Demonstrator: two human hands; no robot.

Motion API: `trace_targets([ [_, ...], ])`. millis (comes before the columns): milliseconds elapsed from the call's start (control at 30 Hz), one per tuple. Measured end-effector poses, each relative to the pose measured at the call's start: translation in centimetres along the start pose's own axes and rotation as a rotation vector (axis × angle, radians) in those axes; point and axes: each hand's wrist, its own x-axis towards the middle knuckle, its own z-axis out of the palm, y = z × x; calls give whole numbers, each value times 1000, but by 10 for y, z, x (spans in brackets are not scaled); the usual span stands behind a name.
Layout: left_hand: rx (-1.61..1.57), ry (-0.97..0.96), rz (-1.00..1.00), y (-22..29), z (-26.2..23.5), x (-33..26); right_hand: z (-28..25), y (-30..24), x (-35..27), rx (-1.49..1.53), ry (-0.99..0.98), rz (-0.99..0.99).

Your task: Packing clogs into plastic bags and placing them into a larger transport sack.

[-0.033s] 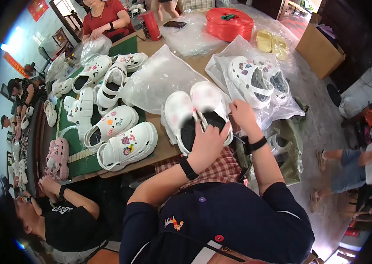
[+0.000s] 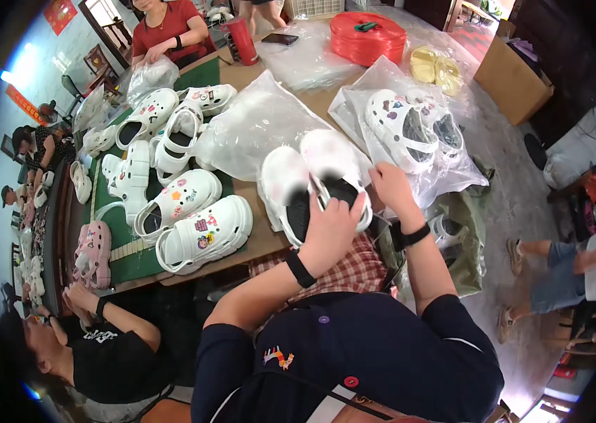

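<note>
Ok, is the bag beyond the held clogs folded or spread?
Spread: the bag lies broadly over the table, a corner pointing away from the clogs in the left hand.

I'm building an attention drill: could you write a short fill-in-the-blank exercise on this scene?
1. The left hand holds a pair of ____ clogs.
2. The bagged clogs lie to the held pair's ____.
3. The clog nearest the black-shirted co-worker is ____.

Missing words: white; right; pink.
</note>
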Motion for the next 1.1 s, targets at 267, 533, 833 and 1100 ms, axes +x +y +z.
trace_targets([
  [267, -33, -49, -38, -29, 5, 6, -14, 13, -63, 168, -63, 2],
  [533, -234, 21, 23, -28, -3, -11, -29, -27, -62, 217, 239, 19],
  [833, -226, 46, -12, -20, 12, -7, -8, -42, -5, -9, 74, -253],
  [1100, -253, 145, -229, -26, 22, 5, -31, -50, -28, 167, -92, -435],
])
